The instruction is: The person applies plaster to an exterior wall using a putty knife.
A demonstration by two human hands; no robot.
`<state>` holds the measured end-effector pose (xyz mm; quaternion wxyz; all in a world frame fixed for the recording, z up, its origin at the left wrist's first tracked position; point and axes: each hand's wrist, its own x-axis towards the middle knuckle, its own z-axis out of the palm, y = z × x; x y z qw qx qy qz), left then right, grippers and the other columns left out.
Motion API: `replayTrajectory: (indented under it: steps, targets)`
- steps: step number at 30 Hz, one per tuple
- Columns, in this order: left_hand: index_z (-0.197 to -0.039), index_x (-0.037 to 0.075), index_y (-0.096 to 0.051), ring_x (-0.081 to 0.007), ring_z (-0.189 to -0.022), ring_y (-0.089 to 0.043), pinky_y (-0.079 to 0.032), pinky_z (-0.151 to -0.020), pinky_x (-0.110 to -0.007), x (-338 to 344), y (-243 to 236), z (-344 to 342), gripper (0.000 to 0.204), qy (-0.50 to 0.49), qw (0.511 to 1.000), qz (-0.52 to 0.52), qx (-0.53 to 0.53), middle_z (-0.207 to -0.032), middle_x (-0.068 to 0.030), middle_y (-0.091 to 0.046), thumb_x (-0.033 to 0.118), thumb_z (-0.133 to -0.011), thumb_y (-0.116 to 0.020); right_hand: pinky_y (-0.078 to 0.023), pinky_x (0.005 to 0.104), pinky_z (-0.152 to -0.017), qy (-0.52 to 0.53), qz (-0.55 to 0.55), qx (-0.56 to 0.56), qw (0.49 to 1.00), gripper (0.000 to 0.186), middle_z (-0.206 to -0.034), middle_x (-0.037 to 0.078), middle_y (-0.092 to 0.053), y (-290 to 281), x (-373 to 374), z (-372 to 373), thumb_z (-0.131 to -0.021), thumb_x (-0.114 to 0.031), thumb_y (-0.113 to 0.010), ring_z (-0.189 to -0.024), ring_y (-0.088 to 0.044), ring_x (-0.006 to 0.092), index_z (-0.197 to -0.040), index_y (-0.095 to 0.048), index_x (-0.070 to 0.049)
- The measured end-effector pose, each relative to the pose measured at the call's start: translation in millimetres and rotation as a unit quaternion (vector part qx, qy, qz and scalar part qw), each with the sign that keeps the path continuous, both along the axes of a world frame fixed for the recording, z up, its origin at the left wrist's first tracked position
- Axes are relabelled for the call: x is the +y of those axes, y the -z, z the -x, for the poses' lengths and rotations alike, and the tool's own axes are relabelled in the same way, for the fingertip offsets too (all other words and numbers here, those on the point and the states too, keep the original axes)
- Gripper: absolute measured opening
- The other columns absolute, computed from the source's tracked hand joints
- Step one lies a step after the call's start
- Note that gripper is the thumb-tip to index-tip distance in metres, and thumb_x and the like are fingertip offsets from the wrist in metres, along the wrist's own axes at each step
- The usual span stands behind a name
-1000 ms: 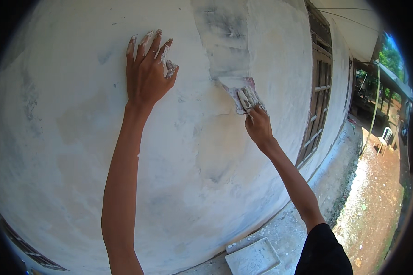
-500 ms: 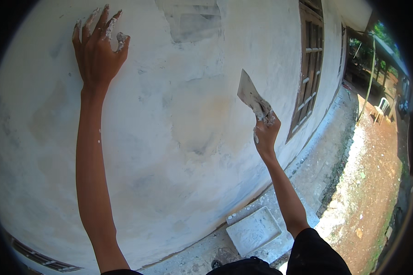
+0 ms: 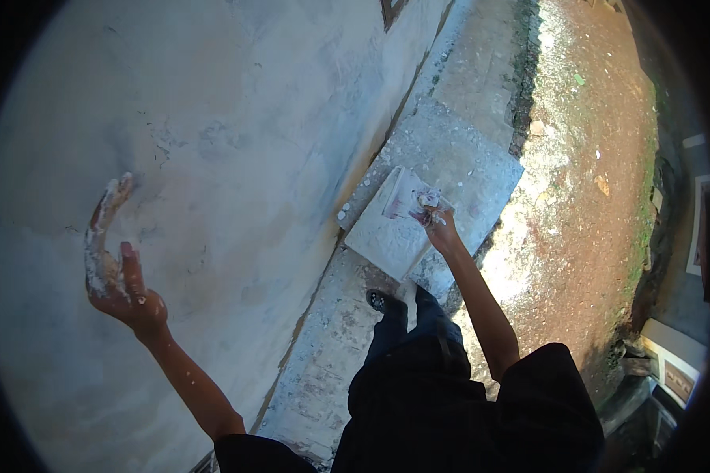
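Observation:
My right hand [image 3: 439, 222] grips a putty knife [image 3: 402, 194], its wide flat blade pointing left over a white rectangular tray [image 3: 383, 246]. White paste covers the fingers and the knife's handle end. Whether the blade touches the tray's bottom I cannot tell. On the left, my left hand [image 3: 118, 264] is raised close to the plastered wall [image 3: 213, 181], with fingers stretched upward and thumb apart. White paste smears its palm and fingers, and nothing is in it. The wall is pale, with patchy grey marks.
The tray rests on a paste-spattered board [image 3: 473, 158] on the concrete walkway [image 3: 481, 55] along the wall's foot. My feet stand just before it. To the right lies sunlit reddish dirt ground [image 3: 599, 142]. A window frame's corner [image 3: 392, 11] shows at the top.
The view has tilted down toward the ground. My right hand has brought the putty knife from before the wall down to the tray. My left hand has lowered and turned, showing its pasty palm.

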<state>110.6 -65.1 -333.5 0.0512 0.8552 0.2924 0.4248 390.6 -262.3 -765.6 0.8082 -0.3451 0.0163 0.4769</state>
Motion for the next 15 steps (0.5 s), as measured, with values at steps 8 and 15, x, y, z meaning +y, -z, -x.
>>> replayTrajectory:
  steps: [8,15]
  targets:
    - [-0.101,-0.004,-0.062,-0.0119,-0.058,-0.046,-0.041,-0.057,-0.03,-107.4,496.5,-29.4,0.023,0.044,0.724,0.656,0.208,-0.068,-0.0036,-0.057,0.014,-0.086,-0.061,-0.054,0.0356,-0.074,-0.025,0.434,-0.187,0.881,0.032,-0.09,0.012,-0.067,219.4,-124.6,24.8,-0.068,0.004,-0.053,-0.08,-0.066,0.0221,-0.099,-0.064,0.003]
    - [-0.065,0.006,-0.057,-0.008,-0.049,-0.032,-0.029,-0.046,-0.029,-169.1,660.4,1.0,0.023,-0.178,0.6,0.774,0.097,-0.055,0.0045,-0.035,0.024,-0.08,-0.062,-0.051,0.0402,-0.076,-0.105,0.437,-0.418,0.789,0.03,-0.087,0.022,-0.066,295.7,-93.0,40.9,-0.065,0.0,-0.057,-0.086,-0.064,0.0363,-0.094,-0.064,0.003]
